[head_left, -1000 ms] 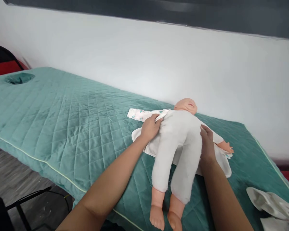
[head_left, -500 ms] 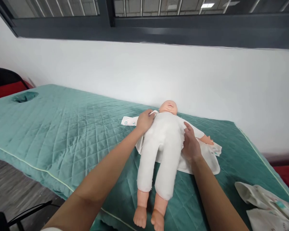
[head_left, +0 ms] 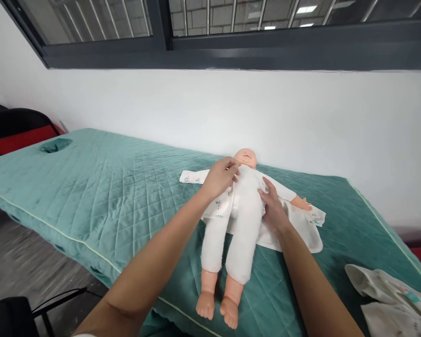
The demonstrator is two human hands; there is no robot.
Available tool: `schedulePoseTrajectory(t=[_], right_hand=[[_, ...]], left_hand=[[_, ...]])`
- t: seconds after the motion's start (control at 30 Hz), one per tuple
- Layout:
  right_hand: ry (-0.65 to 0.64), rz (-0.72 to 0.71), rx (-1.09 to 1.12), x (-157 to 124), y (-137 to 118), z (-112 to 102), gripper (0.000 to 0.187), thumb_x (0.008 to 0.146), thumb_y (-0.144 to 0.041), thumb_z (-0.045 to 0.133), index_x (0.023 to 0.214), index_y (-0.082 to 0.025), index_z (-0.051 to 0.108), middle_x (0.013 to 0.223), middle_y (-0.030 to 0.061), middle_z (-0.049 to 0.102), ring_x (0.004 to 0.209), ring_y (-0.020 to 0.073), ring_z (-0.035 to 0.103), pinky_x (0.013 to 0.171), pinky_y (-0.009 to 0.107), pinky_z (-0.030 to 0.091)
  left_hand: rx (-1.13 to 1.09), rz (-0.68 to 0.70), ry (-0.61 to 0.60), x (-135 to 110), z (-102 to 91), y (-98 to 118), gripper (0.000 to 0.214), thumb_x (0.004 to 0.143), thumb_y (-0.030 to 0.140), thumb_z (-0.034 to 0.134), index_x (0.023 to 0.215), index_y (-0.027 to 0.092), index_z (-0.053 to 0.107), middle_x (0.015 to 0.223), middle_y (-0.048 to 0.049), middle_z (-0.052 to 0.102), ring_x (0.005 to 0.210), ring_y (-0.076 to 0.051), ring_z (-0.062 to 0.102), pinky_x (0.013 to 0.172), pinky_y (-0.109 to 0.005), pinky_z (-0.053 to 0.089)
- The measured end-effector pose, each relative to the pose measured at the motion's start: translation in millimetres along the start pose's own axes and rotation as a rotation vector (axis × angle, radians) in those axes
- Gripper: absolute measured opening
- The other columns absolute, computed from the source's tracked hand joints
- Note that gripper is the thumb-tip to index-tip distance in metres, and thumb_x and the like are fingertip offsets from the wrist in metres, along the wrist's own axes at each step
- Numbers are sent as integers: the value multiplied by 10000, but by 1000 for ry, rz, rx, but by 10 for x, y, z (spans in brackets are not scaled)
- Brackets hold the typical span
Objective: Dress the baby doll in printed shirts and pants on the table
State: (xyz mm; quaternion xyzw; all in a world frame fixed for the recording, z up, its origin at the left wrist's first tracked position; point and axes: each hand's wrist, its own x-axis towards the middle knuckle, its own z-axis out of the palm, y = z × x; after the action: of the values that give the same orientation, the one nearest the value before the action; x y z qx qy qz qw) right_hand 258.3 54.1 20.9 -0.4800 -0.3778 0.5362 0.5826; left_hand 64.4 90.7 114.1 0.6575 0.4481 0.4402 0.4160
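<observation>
A baby doll [head_left: 246,215] with a white cloth body lies on its back, its head toward the wall and its bare feet toward me. Under it is spread a white printed baby shirt [head_left: 220,207]; one flap now covers part of the doll's torso on the left. My left hand [head_left: 221,177] is closed on the edge of that flap near the doll's neck, its fingertips pinched together. Against the doll's right-hand side in the picture, my right hand [head_left: 272,206] grips the torso, thumb and fingers on the white cloth. The shirt's other half lies flat beneath my right wrist.
The doll lies on a bed with a green quilted cover [head_left: 126,201], which has a hole [head_left: 56,145] at its far left. Crumpled printed white cloth [head_left: 393,299] lies at the lower right. Behind are a white wall and a dark window frame; a black chair part stands lower left.
My left hand has moved right and brought the shirt flap over the doll's torso. My right hand has shifted slightly inward on the doll. The view has tilted a little.
</observation>
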Motion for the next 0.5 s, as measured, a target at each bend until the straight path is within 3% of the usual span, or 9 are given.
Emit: schedulePoseTrajectory(t=[0.07, 0.13, 0.27, 0.37, 0.5], right_hand=[[14, -10, -13, 6, 10, 9, 799, 713, -488, 796, 1438, -408, 469, 1330, -8, 634, 1040, 204, 669, 789, 311, 577], [27, -22, -24, 10, 12, 18, 807, 699, -495, 800, 1432, -402, 477, 1325, -10, 634, 1050, 212, 666, 795, 320, 579], [67, -79, -60, 19, 18, 18, 754, 658, -490, 817, 1357, -379, 555, 1318, -7, 633, 1104, 238, 644, 836, 354, 587], [54, -112, -61, 34, 42, -2, 729, 669, -484, 812, 1345, -385, 557, 1360, -12, 605, 1177, 241, 613, 890, 375, 575], [-20, -94, -8, 53, 79, -26, 743, 723, -469, 791, 1400, -401, 495, 1444, -24, 544, 1247, 212, 580, 949, 348, 550]], left_hand=[[153, 55, 179, -13, -25, -143, 127, 916, 211, 510, 930, 191, 635, 965, -47, 727, 865, -162, 675, 790, -280, 523], [294, 92, 231, -9, -27, -273, 134, 925, 216, 519, 963, 191, 645, 1046, -61, 732, 1008, -189, 662, 935, -315, 498], [447, 96, 145, 44, 74, -367, 256, 955, 324, 528, 1121, 163, 638, 1153, -119, 712, 1105, -250, 643, 981, -362, 475], [467, -6, 104, 154, 182, -325, 408, 957, 402, 531, 1266, 140, 584, 1121, -136, 716, 1043, -271, 665, 923, -378, 496], [496, -8, 42, 347, 285, -283, 345, 953, 256, 507, 1277, 162, 581, 1156, -124, 719, 1060, -253, 670, 934, -356, 492]])
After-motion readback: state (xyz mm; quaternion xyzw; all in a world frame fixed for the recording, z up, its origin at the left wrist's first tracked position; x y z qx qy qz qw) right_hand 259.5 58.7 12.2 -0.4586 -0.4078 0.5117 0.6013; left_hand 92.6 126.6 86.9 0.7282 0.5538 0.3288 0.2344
